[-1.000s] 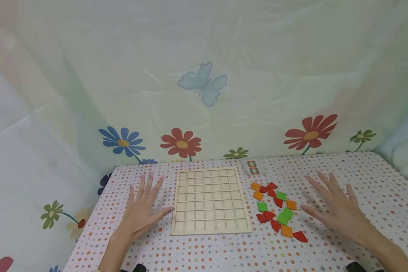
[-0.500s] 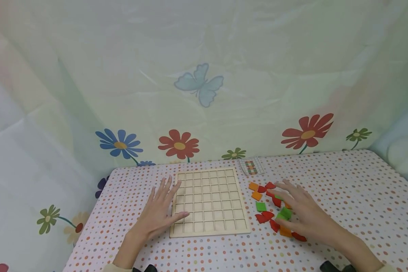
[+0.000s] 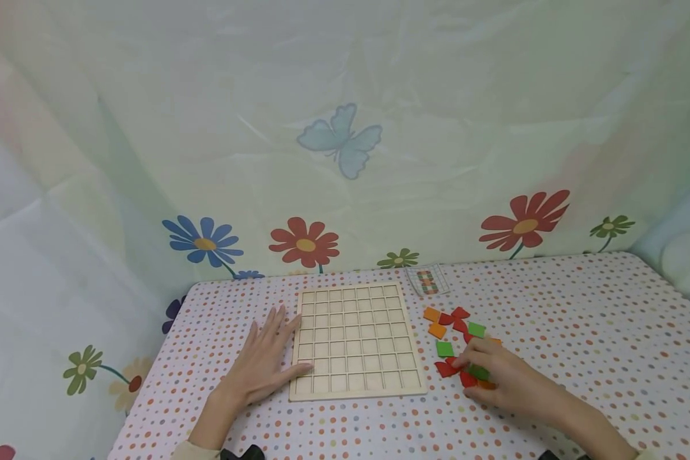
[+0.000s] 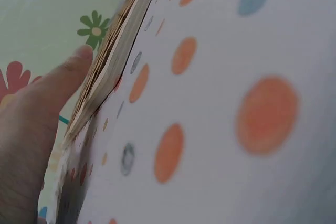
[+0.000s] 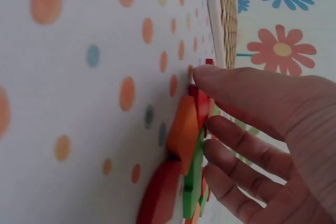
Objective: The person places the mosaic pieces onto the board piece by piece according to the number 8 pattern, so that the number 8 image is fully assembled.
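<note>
Board (image 3: 353,348): three o'clock of left hand (image 3: 261,363), spread wide. Tiles (image 3: 445,349): beneath right hand (image 3: 503,378) and toward its ten o'clock; grip unclear.

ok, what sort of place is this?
Probably an indoor tabletop play or recording setup: flower-and-butterfly backdrop behind a dot-patterned table, with a gridded wooden board on it.

A wooden grid board (image 3: 354,348) lies flat beside loose red, orange and green pieces (image 3: 445,349).
</note>
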The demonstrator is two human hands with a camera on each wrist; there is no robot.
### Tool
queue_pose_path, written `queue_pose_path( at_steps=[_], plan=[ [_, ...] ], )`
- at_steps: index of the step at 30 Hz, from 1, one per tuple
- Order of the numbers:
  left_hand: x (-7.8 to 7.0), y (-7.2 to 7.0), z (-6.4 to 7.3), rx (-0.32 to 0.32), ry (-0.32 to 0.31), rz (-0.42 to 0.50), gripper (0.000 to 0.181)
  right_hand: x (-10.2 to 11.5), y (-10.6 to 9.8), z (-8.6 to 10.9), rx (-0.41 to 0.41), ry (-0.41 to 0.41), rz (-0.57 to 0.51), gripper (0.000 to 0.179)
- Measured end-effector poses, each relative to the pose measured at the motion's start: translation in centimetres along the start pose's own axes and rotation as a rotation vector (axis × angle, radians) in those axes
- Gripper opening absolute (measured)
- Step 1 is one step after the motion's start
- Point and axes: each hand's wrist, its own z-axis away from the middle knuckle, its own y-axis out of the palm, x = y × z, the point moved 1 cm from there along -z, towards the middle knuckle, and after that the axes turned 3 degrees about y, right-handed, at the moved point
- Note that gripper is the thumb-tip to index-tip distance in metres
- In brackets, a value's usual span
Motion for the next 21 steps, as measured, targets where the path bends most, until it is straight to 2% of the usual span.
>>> queue_pose_path(
  at_steps=[10,21],
  plan=[
    [0.7,0.4,0.1,0.094,-0.034,0.032,0.098,-0.2,0.2,-0.4,0.050,0.010,-0.056,0.028],
    [0.8,0.4,-0.4,0.137,-0.040,0.032,0.096,0.9,-0.1,-1.4,0.057,0.142,-0.103,0.025]
  ],
)
